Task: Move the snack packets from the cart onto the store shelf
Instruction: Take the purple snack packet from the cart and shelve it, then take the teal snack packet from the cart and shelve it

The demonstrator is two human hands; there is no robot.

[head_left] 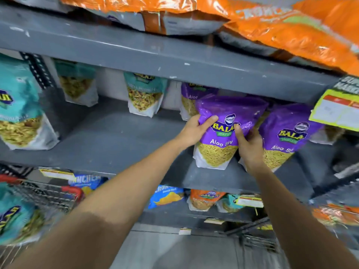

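A purple Aloo Sev packet [223,131] stands upright on the grey shelf [108,144], right of centre. My left hand [194,131] grips its left side and my right hand [248,144] grips its right side and front. Another purple packet [285,134] stands just to its right, and a third [189,101] is behind it. The wire cart [48,193] with a red rim is at the lower left and holds a teal snack packet [17,216].
Teal packets [19,105] [144,94] stand on the same shelf to the left. Orange bags [291,30] lie on the shelf above. A yellow price tag [336,109] hangs at the right. Blue and orange packets [167,195] fill the lower shelf.
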